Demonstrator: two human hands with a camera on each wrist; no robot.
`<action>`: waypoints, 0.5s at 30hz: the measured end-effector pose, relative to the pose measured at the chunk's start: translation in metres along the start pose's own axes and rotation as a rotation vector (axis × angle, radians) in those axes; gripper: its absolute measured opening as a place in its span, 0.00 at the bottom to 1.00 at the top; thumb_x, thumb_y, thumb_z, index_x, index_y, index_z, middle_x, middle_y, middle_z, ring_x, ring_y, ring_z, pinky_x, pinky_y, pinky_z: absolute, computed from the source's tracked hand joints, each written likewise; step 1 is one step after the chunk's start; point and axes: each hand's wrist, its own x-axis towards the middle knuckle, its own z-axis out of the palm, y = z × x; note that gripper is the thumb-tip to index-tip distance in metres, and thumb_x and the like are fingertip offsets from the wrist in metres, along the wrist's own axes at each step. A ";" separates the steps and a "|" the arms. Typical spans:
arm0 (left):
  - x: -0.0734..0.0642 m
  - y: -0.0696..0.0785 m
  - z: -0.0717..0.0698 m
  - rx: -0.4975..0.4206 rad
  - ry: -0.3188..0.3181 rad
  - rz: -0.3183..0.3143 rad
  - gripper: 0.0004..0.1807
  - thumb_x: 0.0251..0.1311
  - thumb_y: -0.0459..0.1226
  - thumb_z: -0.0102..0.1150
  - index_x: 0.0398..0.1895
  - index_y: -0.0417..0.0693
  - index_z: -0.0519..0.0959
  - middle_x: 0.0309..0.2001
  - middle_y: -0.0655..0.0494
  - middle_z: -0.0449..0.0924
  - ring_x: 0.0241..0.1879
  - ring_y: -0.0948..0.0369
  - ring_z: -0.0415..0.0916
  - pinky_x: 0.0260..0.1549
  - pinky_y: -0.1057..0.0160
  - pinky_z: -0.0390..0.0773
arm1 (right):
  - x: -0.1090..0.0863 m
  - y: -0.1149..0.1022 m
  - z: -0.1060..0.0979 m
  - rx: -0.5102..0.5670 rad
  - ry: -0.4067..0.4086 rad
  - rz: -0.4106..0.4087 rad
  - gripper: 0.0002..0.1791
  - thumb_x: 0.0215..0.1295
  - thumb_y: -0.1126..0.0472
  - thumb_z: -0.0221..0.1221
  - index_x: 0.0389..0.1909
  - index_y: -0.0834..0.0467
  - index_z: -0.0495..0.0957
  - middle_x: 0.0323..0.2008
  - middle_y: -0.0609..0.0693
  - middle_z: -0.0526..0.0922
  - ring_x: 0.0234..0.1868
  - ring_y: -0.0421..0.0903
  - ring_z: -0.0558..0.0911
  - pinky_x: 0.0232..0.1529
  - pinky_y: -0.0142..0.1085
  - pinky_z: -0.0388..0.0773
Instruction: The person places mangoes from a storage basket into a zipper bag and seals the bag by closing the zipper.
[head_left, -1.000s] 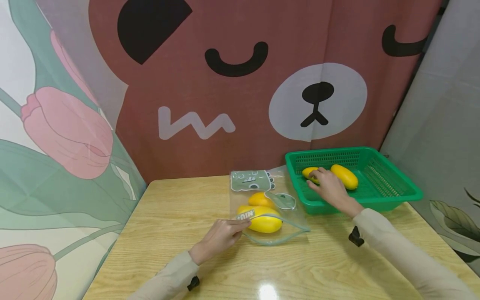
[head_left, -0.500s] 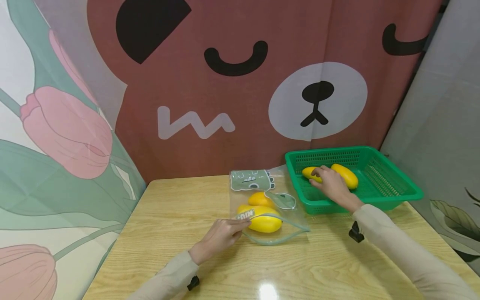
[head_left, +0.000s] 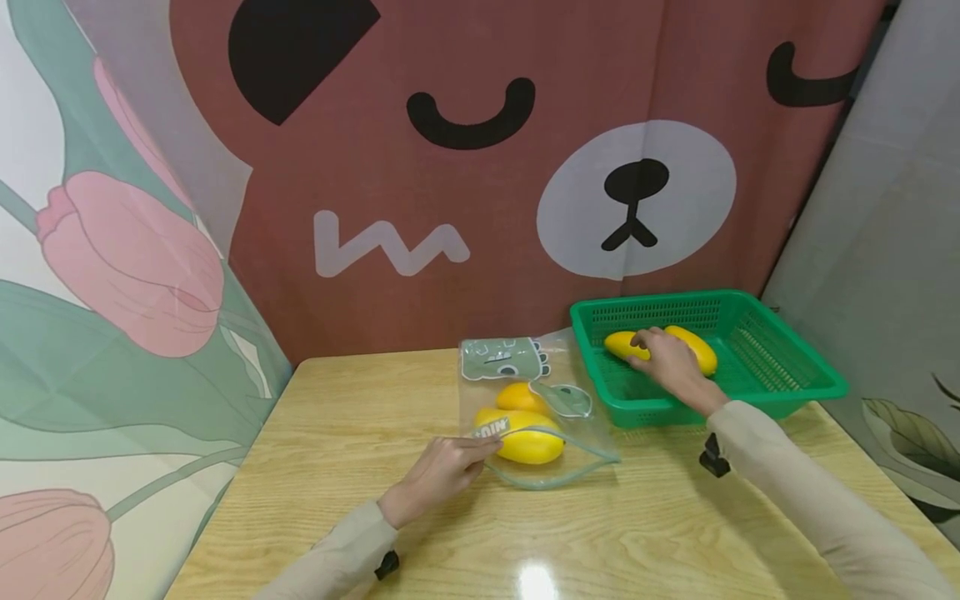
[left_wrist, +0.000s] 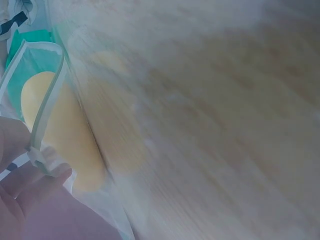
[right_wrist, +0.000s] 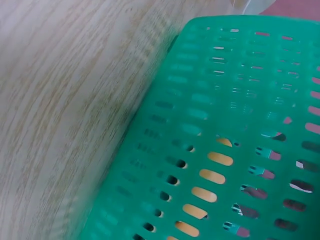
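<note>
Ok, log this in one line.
left hand: pinches clear bag; right hand: at yellow fruit in green basket, grip unclear; bag: open, two fruits; basket: two visible

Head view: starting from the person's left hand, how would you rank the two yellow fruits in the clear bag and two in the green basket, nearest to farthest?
From the left hand:
1. Front bagged fruit: just beside it.
2. Rear bagged fruit: behind the first.
3. Left basket fruit: well off to the right.
4. Right basket fruit: farthest right.
</note>
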 end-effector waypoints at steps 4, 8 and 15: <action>0.001 0.000 -0.001 0.002 0.002 0.002 0.23 0.51 0.21 0.64 0.52 0.42 0.84 0.51 0.50 0.83 0.48 0.58 0.82 0.42 0.65 0.82 | 0.002 0.003 0.000 -0.002 -0.006 0.006 0.17 0.64 0.62 0.66 0.48 0.69 0.79 0.43 0.66 0.79 0.36 0.58 0.81 0.31 0.50 0.80; 0.001 -0.001 -0.001 0.000 0.001 0.003 0.22 0.51 0.21 0.64 0.51 0.42 0.84 0.51 0.51 0.83 0.48 0.58 0.82 0.42 0.65 0.82 | 0.004 0.007 0.001 0.002 -0.023 0.023 0.18 0.64 0.61 0.66 0.49 0.69 0.79 0.44 0.66 0.79 0.36 0.59 0.81 0.31 0.50 0.80; 0.000 -0.001 -0.001 -0.006 -0.014 -0.006 0.23 0.51 0.21 0.65 0.52 0.43 0.84 0.52 0.51 0.83 0.49 0.59 0.82 0.42 0.64 0.82 | 0.007 0.015 0.000 0.001 -0.057 0.052 0.19 0.64 0.61 0.65 0.50 0.71 0.78 0.45 0.69 0.78 0.39 0.62 0.80 0.35 0.52 0.79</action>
